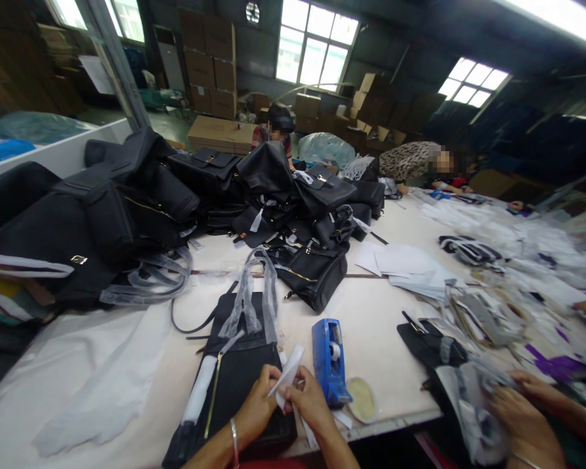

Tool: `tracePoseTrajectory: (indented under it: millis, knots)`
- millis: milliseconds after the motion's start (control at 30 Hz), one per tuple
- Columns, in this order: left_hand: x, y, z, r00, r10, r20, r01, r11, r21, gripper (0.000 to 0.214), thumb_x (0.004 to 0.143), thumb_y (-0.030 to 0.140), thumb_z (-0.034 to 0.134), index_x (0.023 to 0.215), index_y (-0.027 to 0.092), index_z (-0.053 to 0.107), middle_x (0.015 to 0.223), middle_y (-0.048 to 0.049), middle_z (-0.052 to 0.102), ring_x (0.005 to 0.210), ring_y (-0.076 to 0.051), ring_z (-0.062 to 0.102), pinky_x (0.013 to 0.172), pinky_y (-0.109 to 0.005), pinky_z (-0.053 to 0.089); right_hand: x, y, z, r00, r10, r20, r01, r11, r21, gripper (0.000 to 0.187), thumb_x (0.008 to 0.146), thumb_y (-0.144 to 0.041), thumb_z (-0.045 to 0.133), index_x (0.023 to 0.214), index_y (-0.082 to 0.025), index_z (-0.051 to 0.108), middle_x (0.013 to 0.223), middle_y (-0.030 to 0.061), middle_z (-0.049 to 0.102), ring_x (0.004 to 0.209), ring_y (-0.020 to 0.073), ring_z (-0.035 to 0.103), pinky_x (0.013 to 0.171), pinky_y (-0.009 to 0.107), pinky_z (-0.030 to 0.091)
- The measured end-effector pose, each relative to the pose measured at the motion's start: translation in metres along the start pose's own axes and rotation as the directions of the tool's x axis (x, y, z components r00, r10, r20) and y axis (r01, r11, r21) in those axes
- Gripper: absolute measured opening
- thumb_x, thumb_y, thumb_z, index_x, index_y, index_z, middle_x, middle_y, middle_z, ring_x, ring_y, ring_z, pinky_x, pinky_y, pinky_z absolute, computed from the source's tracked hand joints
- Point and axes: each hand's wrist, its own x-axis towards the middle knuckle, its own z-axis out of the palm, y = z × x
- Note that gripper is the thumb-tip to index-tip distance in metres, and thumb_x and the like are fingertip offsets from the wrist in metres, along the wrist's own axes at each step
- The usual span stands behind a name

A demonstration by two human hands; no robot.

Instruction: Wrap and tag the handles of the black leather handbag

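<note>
A black handbag (244,378) lies flat before me, with a gold zipper and handles (247,293) wrapped in clear plastic. White wrapping (199,391) covers a strip along its left side. Over the bag's lower right part, my left hand (261,400) and my right hand (306,398) pinch a small piece of white paper (289,372) between their fingertips. Both hands are closed on it. Just right of them stands a blue tape dispenser (328,358) with a roll in it, beside a small round yellowish dish (362,398).
Black bags (102,208) are heaped along the left and back of the table. White paper sheets (410,264) lie right of centre. At the right, a co-worker's hands (522,410) handle another plastic-covered black bag (449,378). Two people work at the far side.
</note>
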Motion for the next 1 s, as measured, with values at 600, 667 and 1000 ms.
tracePoseTrajectory:
  millis: [600, 667, 1000]
  knots:
    - [0.002, -0.003, 0.013, 0.981, -0.040, -0.191, 0.027, 0.997, -0.066, 0.036, 0.078, 0.050, 0.057, 0.087, 0.021, 0.039, 0.061, 0.0005, 0.064, 0.045, -0.015, 0.058, 0.043, -0.022, 0.041, -0.006, -0.022, -0.011, 0.967, 0.011, 0.256, -0.055, 0.984, 0.167, 0.035, 0.081, -0.048, 0.056, 0.093, -0.016, 0.055, 0.062, -0.0021, 0.057, 0.052, 0.0112, 0.053, 0.050, 0.021, 0.037]
    - [0.001, -0.003, 0.014, 0.983, -0.012, -0.181, 0.005, 0.999, -0.040, 0.036, 0.079, 0.051, 0.056, 0.087, 0.021, 0.038, 0.062, -0.0001, 0.064, 0.044, -0.014, 0.057, 0.042, -0.021, 0.040, -0.006, -0.019, -0.007, 0.981, 0.016, 0.193, -0.042, 0.991, 0.129, 0.037, 0.082, -0.052, 0.053, 0.087, -0.016, 0.055, 0.056, -0.0034, 0.054, 0.048, 0.0099, 0.048, 0.047, 0.021, 0.035]
    - [-0.010, 0.002, 0.014, 0.975, 0.182, -0.124, -0.076, 0.806, 0.588, 0.016, 0.092, 0.032, 0.039, 0.100, 0.021, 0.047, 0.059, -0.0013, 0.061, 0.054, -0.020, 0.060, 0.055, -0.027, 0.036, 0.001, -0.001, 0.012, 0.993, 0.067, -0.098, -0.054, 0.990, 0.132, 0.025, 0.070, -0.043, 0.061, 0.074, -0.018, 0.057, 0.060, -0.0020, 0.058, 0.052, 0.0129, 0.051, 0.046, 0.022, 0.037]
